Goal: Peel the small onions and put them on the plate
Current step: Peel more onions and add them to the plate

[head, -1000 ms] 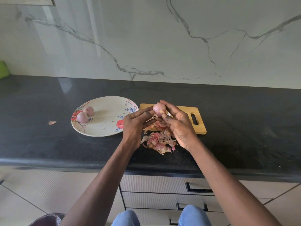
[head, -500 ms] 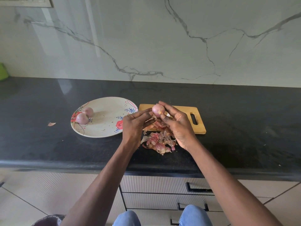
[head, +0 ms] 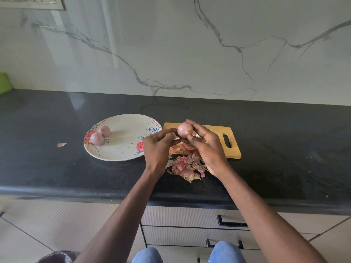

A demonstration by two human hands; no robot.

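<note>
While your right hand [head: 207, 147] pinches the onion [head: 184, 130] above the cutting board [head: 216, 143], your left hand [head: 157, 147] touches it with curled fingers; peels [head: 187, 167] lie near, two onions [head: 99, 135] on the plate [head: 123, 147] left, dark counter [head: 284, 149].

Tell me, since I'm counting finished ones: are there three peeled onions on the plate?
No, only two peeled onions lie on the plate; a third onion is held in the right hand.
</note>
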